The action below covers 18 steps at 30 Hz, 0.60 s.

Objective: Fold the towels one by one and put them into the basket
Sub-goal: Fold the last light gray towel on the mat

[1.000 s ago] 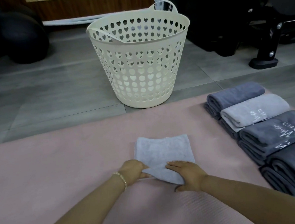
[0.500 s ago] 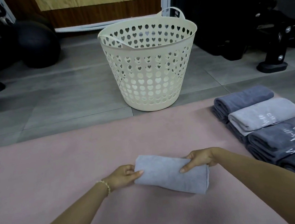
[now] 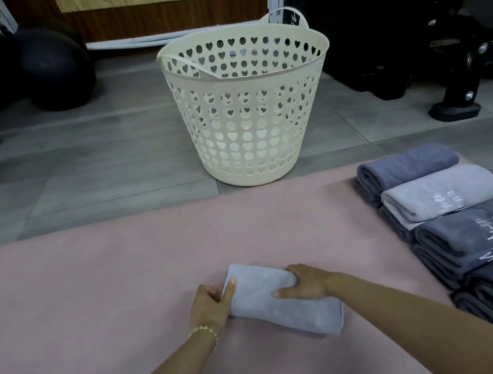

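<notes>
Left hand [image 3: 211, 304] and right hand [image 3: 306, 283] grip the folded grey towel [image 3: 282, 304] on the pink mat [image 3: 99, 289]. The basket [image 3: 246, 133] stands upright beyond it.

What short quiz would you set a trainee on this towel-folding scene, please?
1. True or false: the left hand and the right hand both grip the folded light grey towel.
2. What shape are the holes in the cream basket?
3. Where do the other folded towels lie? A: in the cream basket. B: on the pink mat, to the person's right. C: on the pink mat, to the person's left.
Key: 1 true; 2 hearts; 3 B.
</notes>
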Motion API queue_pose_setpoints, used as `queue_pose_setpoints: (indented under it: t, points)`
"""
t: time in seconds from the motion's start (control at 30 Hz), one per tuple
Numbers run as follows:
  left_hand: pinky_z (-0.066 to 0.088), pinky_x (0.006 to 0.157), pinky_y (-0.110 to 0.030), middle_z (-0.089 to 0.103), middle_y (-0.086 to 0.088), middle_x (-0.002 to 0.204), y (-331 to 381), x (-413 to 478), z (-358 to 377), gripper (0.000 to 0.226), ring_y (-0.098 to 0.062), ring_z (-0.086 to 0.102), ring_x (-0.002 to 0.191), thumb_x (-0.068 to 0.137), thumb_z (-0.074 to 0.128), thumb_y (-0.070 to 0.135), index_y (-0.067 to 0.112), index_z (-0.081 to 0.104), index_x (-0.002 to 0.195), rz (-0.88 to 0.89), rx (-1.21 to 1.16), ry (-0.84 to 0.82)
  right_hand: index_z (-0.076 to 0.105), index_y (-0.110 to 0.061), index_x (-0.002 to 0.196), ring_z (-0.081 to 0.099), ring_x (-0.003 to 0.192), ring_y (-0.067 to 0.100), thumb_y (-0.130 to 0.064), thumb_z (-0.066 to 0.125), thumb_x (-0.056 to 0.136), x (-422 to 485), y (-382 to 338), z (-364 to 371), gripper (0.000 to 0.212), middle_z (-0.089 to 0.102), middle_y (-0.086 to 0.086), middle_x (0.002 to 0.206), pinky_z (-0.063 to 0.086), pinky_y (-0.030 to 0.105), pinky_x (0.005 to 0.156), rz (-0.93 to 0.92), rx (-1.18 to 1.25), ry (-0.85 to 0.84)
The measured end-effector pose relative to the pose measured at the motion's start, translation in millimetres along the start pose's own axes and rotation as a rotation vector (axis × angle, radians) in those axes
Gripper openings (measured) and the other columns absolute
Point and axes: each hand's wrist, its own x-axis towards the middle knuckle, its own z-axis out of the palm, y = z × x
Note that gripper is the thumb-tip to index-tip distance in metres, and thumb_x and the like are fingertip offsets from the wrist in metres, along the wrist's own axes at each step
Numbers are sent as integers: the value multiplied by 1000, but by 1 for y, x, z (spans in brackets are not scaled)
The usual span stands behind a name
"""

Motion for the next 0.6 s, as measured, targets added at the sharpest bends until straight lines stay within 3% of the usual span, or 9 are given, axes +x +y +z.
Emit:
queue_pose_setpoints:
  t: [0.07, 0.17, 0.23, 0.3, 0.33, 0.43, 0.47, 0.53, 0.6]
  points:
    - [44, 63, -25, 58, -2, 72, 0, -12, 11, 53, -17, 56, 65, 73, 69, 54, 4, 52, 74, -125, -162, 28, 47, -23, 132, 55, 115, 18, -79, 59, 65, 5, 1, 11, 88, 55, -4, 131, 45, 32, 96, 52, -40, 80]
    - [49, 80, -32, 67, -21, 104, 11, -40, 32, 62, -29, 65, 97, 78, 68, 48, -9, 63, 102, -292, -375, 88, 55, -23, 126, 59, 110, 17, -88, 59, 47, 6, 4, 14, 102, 60, -4, 125, 48, 30, 91, 101, 70, 97]
    - [50, 91, -36, 67, -17, 111, 21, -66, 46, 76, -28, 64, 104, 70, 67, 63, -1, 63, 112, -321, -504, -120, 61, -21, 121, 62, 103, 15, -80, 66, 53, 3, 6, 18, 89, 65, -3, 118, 51, 30, 91, 115, 240, 88]
    - [52, 92, -39, 69, -7, 108, 30, -87, 56, 94, -23, 65, 102, 46, 72, 76, 10, 60, 112, -363, -634, -318, 62, -15, 119, 66, 99, 16, -67, 71, 64, -3, 7, 26, 77, 68, 0, 113, 53, 32, 91, 117, 459, 70]
    - [53, 90, -39, 68, -6, 108, 34, -92, 59, 87, -22, 66, 100, 51, 74, 72, 12, 57, 111, -353, -654, -327, 62, -10, 119, 67, 97, 17, -62, 71, 69, -7, 7, 30, 73, 69, 3, 111, 54, 33, 91, 116, 578, 66]
    - [56, 82, -40, 70, -10, 104, 58, -89, 60, 27, -23, 68, 93, 87, 65, 32, 11, 58, 103, -225, -646, -228, 61, -1, 119, 69, 94, 20, -49, 67, 80, -24, 0, 31, 63, 71, 9, 107, 56, 34, 87, 64, 903, 130]
    - [56, 83, -41, 71, -10, 104, 72, -87, 57, 22, -23, 68, 93, 88, 64, 25, 11, 60, 105, -147, -650, -245, 61, -1, 119, 70, 94, 22, -47, 66, 82, -30, -3, 23, 59, 72, 10, 106, 56, 34, 85, 35, 987, 168]
    - [56, 85, -39, 69, -7, 108, 106, -80, 49, 32, -22, 68, 97, 88, 65, 18, 7, 56, 116, 20, -650, -325, 61, -4, 121, 69, 97, 24, -42, 62, 87, -49, -9, -4, 51, 72, 11, 106, 57, 33, 82, -44, 1143, 207]
    - [56, 81, -31, 63, 0, 114, 146, -74, 43, 45, -16, 65, 98, 87, 66, 21, 11, 42, 124, 136, -540, -441, 59, -8, 123, 66, 106, 26, -42, 56, 90, -73, -9, -39, 47, 69, 12, 113, 53, 36, 91, -123, 1285, 181]
